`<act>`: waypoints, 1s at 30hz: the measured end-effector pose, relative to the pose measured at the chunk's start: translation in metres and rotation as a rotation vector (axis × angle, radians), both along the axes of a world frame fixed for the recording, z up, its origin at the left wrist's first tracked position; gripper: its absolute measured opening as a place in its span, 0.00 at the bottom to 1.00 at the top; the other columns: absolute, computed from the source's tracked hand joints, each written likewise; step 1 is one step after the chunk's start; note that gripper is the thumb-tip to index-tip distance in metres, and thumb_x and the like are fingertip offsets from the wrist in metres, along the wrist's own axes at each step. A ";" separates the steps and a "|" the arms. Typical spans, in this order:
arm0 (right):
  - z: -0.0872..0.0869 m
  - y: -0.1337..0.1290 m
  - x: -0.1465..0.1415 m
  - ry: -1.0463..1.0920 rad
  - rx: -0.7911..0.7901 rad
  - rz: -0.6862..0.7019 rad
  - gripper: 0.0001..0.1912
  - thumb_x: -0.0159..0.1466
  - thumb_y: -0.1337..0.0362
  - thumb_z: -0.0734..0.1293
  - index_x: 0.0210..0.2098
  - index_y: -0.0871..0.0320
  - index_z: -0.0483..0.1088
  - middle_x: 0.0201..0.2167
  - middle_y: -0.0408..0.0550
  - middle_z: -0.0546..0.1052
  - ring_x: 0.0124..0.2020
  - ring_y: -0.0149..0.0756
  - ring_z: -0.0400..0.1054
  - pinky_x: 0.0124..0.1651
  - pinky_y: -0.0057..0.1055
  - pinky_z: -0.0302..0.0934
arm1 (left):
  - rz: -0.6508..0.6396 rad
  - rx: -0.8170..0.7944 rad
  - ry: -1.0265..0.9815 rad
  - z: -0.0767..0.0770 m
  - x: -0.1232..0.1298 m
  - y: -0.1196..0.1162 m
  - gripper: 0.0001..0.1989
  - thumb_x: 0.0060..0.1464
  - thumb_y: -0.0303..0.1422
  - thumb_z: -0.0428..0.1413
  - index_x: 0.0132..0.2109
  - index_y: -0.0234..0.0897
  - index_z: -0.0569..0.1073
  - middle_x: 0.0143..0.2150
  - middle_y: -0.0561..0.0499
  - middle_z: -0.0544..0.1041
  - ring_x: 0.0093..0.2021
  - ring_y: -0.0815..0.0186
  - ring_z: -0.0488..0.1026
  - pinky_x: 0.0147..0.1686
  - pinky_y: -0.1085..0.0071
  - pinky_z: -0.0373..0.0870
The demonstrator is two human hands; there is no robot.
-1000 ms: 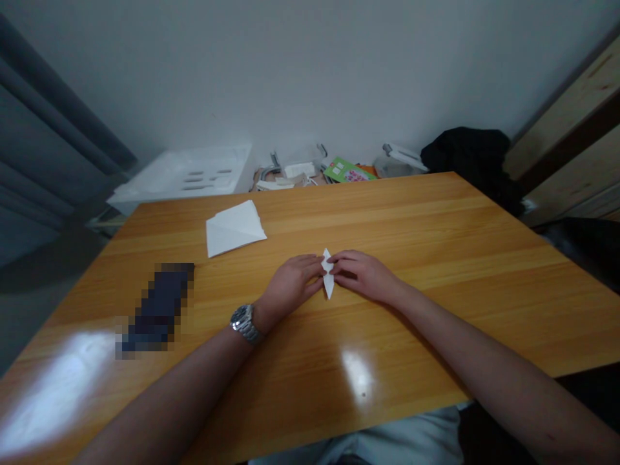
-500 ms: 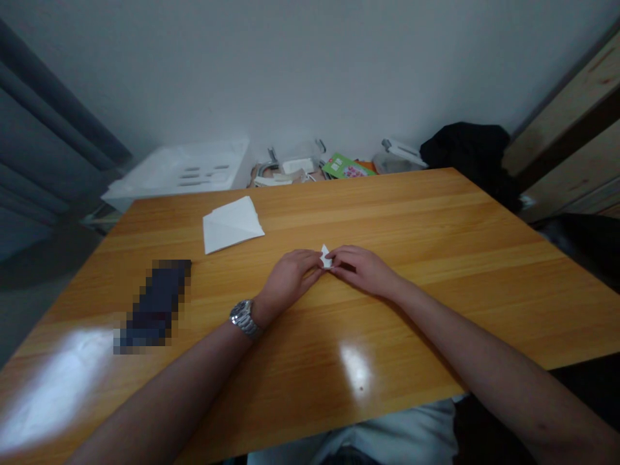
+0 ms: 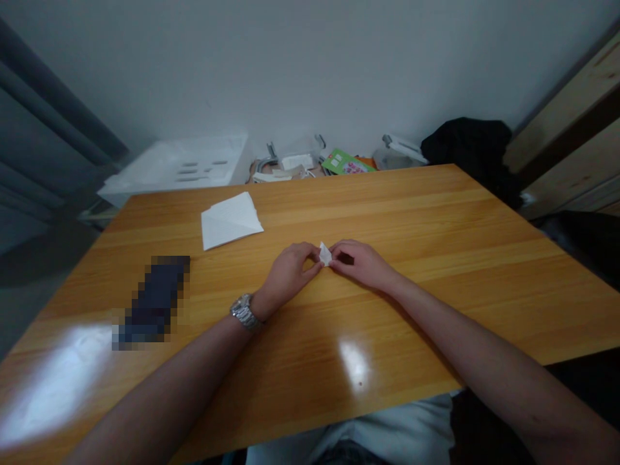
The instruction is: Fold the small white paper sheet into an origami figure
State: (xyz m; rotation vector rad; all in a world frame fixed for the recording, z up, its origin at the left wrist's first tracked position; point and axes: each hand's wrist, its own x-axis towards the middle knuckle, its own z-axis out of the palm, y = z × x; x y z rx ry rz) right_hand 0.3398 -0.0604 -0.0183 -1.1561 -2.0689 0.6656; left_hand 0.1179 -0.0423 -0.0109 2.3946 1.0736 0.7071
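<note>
A small folded white paper with a pointed top stands between my hands, over the middle of the wooden table. My left hand, with a silver watch on its wrist, pinches the paper's left edge between thumb and fingers. From the right, my right hand pinches the other edge in the same way. Both hands rest low, close to the tabletop. Farther back on the left lie flat white sheets of paper, touched by neither hand.
A dark, pixelated flat object lies on the table's left side. Behind the far edge are a white tray, a green booklet, a clear container and a black cloth or bag.
My fingers have shifted on the small paper, showing more of its face. Gaps between thumb and fingers are wider on both hands. The whole view has moved slightly.
</note>
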 end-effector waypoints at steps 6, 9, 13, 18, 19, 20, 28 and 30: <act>-0.003 -0.001 0.000 0.073 -0.087 -0.076 0.05 0.62 0.64 0.71 0.38 0.55 0.70 0.34 0.41 0.76 0.32 0.33 0.67 0.37 0.30 0.58 | 0.060 -0.064 -0.026 0.002 0.001 -0.001 0.05 0.60 0.34 0.59 0.41 0.39 0.72 0.41 0.52 0.78 0.41 0.62 0.74 0.43 0.66 0.68; -0.005 -0.001 0.000 0.081 -0.082 -0.066 0.05 0.63 0.65 0.70 0.38 0.55 0.70 0.35 0.42 0.76 0.34 0.34 0.68 0.38 0.31 0.60 | 0.083 -0.081 -0.037 0.003 0.001 -0.002 0.06 0.60 0.35 0.60 0.41 0.39 0.71 0.40 0.52 0.78 0.40 0.62 0.74 0.40 0.67 0.68; -0.006 0.001 0.000 0.081 -0.024 -0.053 0.06 0.63 0.66 0.70 0.40 0.55 0.71 0.38 0.45 0.77 0.39 0.37 0.70 0.43 0.34 0.63 | 0.066 -0.058 -0.027 0.002 0.002 -0.002 0.05 0.61 0.35 0.60 0.41 0.40 0.72 0.41 0.53 0.78 0.41 0.61 0.74 0.42 0.66 0.68; -0.006 0.003 0.001 0.057 0.096 -0.017 0.06 0.65 0.66 0.70 0.42 0.55 0.74 0.44 0.49 0.75 0.47 0.39 0.70 0.51 0.38 0.64 | 0.071 -0.049 -0.013 -0.001 0.001 -0.001 0.06 0.62 0.35 0.58 0.44 0.39 0.73 0.44 0.51 0.79 0.45 0.60 0.75 0.47 0.64 0.70; -0.007 0.003 0.002 0.050 0.105 -0.012 0.06 0.65 0.66 0.70 0.42 0.55 0.75 0.45 0.50 0.75 0.48 0.39 0.70 0.52 0.38 0.64 | 0.069 -0.035 -0.006 -0.002 0.001 -0.001 0.06 0.62 0.35 0.58 0.45 0.39 0.73 0.45 0.50 0.78 0.45 0.60 0.75 0.48 0.63 0.70; -0.007 0.004 0.002 0.041 0.111 -0.008 0.05 0.65 0.65 0.70 0.42 0.55 0.76 0.47 0.51 0.75 0.49 0.39 0.70 0.53 0.39 0.65 | 0.067 -0.017 -0.001 -0.003 0.001 -0.001 0.06 0.63 0.35 0.58 0.45 0.39 0.73 0.45 0.49 0.78 0.46 0.60 0.75 0.48 0.63 0.70; -0.006 0.001 0.003 -0.026 0.149 0.043 0.09 0.69 0.64 0.67 0.46 0.53 0.78 0.51 0.53 0.75 0.52 0.40 0.71 0.57 0.42 0.66 | -0.011 0.076 0.038 -0.003 0.000 -0.003 0.10 0.67 0.34 0.52 0.51 0.41 0.76 0.50 0.48 0.78 0.51 0.59 0.74 0.53 0.61 0.71; -0.006 0.001 0.003 -0.038 0.168 0.045 0.10 0.69 0.64 0.66 0.46 0.53 0.79 0.52 0.53 0.74 0.52 0.40 0.70 0.56 0.42 0.66 | -0.007 0.090 0.057 -0.001 0.000 -0.005 0.11 0.67 0.35 0.52 0.51 0.40 0.76 0.50 0.47 0.78 0.51 0.59 0.75 0.53 0.62 0.71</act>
